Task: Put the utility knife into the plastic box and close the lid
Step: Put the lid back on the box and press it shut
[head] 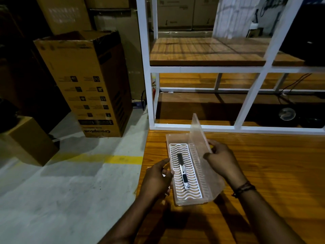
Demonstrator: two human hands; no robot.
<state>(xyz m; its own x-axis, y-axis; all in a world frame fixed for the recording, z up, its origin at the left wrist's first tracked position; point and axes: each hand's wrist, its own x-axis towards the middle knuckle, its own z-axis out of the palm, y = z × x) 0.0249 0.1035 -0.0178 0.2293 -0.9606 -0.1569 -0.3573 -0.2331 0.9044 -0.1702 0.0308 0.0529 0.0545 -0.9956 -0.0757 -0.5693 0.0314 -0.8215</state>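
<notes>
On the far left, well apart from the work, a tall cardboard carton [84, 81] is standing on the concrete floor. At the left edge of the wooden table [263, 173], the left hand [156, 180] is being held against the long left wall of the clear plastic box [177, 201], fingers loosely curled and thumb along the rim, steadying rather than clamping. The utility knife [182, 171] is lying lengthwise on the white wavy grid insert [193, 192] inside the box, so the placing step is judged complete. To its right, the hinged transparent lid [198, 134] is being held roughly upright along the right side, with the right hand [221, 162] pinched on its edge, thumb and fingers closed on the plastic.

Step in hand: lid closing, judged just starting. The next move is judged to call for the lid being swung leftward and down over the knife, the left fingers being cleared from the rim first, then the edge being pressed until seated.
</notes>
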